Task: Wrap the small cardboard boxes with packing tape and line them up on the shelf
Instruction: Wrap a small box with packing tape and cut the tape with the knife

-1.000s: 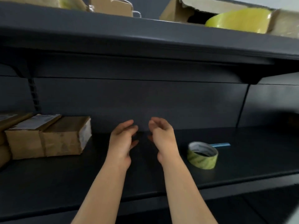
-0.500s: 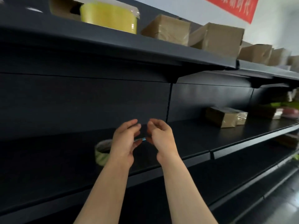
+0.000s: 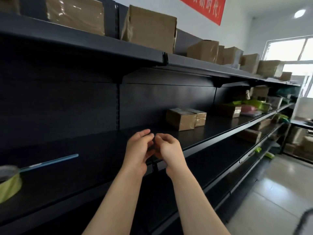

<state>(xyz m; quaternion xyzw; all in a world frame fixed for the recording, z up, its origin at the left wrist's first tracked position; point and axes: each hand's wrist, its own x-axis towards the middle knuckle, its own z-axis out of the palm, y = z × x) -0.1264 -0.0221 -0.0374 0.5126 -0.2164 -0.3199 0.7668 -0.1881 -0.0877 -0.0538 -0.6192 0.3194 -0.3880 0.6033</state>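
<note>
From the head view, the left hand (image 3: 138,150) and right hand (image 3: 170,150) hang close together over the shelf (image 3: 220,131). Each grip is narrow, with the fingertips nearly meeting, and I cannot tell whether they pinch anything. Two taped boxes (image 3: 182,119) sit side by side on the shelf to the right. The tape roll (image 3: 10,183) lies far left, beside a blue stick (image 3: 50,162).

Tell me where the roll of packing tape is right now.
In the head view, the tape roll sits at the far left edge on the middle shelf, left of the left hand, beside a blue stick.
</note>
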